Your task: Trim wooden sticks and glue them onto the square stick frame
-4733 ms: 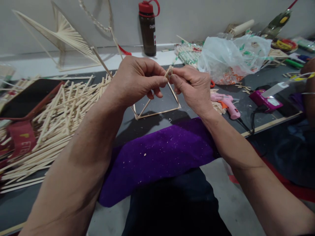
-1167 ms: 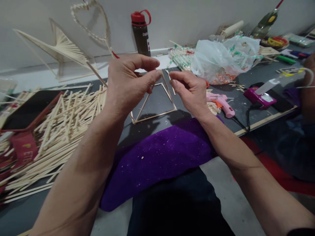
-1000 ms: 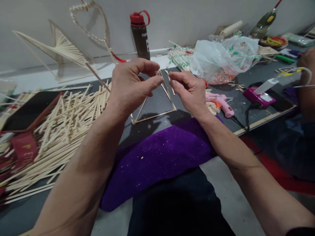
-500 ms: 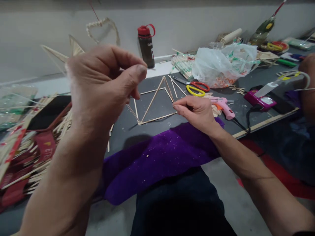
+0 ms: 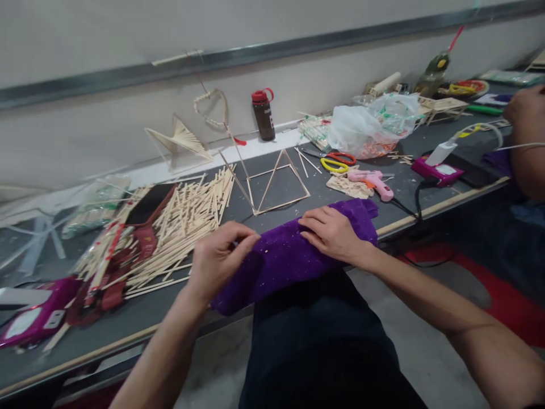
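My left hand (image 5: 223,255) hovers at the left part of a purple cloth (image 5: 276,267), thumb and fingertips drawn together in a pinch. What they hold, if anything, is too small to see. My right hand (image 5: 330,232) rests on the same cloth, fingers loosely bent and slightly apart, with no object visible in it. Pale specks dot the cloth, which lies along the table edge above my lap. Just beyond it stands a frame of thin wooden sticks (image 5: 270,182), with a four-sided base and slanting sticks rising from it.
Many loose sticks (image 5: 191,221) and a phone (image 5: 149,203) lie to the left. A pink glue gun (image 5: 372,183), scissors (image 5: 335,165) and a plastic bag (image 5: 370,128) are at right. Behind stands a bottle (image 5: 264,119). Another person's arm (image 5: 530,139) shows at far right.
Both hands have come down to the purple cloth; the left was raised close to the camera, the right beside the stick frame. The view has shifted, showing more of the left side.
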The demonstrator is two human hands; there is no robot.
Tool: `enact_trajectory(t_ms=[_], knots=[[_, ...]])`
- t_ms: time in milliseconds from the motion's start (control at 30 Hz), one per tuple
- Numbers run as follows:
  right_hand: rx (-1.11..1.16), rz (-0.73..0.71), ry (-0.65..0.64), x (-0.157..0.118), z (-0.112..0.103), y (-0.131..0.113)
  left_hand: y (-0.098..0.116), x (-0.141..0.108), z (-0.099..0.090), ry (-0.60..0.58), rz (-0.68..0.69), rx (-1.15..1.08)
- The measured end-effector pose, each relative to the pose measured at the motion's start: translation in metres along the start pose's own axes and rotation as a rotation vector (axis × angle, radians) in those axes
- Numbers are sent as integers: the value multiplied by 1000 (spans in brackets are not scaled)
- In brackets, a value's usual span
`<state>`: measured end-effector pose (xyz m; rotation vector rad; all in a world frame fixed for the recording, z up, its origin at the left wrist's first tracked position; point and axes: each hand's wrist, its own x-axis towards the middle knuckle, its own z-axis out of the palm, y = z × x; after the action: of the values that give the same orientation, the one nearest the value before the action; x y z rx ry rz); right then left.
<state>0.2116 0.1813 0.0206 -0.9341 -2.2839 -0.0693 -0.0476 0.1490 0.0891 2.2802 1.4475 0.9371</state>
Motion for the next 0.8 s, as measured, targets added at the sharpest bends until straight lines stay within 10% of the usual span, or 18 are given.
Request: enact_trajectory(t_ms=[300,800], knots=[[-149,6,-57,-4,8,-5,-25,-29,40,6,47,264],[-152,11,-89,-5,10,-1,-35,-26,49,25,46,278]])
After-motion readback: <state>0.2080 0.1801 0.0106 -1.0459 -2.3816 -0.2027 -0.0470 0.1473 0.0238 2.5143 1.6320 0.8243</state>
